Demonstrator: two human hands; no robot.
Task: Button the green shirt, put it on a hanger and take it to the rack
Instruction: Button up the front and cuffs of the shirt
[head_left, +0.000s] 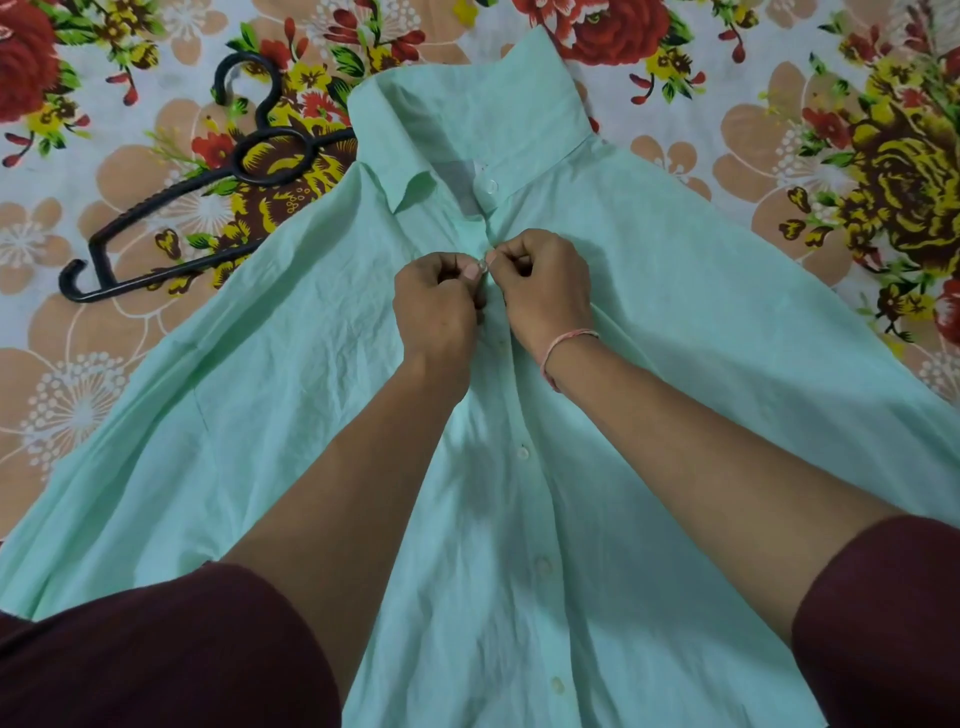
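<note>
Fingers (470, 273) of left hand (436, 304) and right hand (545, 291) pinch green shirt (675, 374), seemingly at button (482, 266); label (457, 182) blurred.

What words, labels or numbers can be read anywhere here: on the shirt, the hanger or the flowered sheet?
There is no readable text in this picture.
green shirt: a grey patch inside the collar may be a label, but no letters can be made out on it.
hanger: no brand or marking shows.
flowered sheet: it bears a flower pattern only.
thread band on the right wrist: it carries no lettering.
</note>
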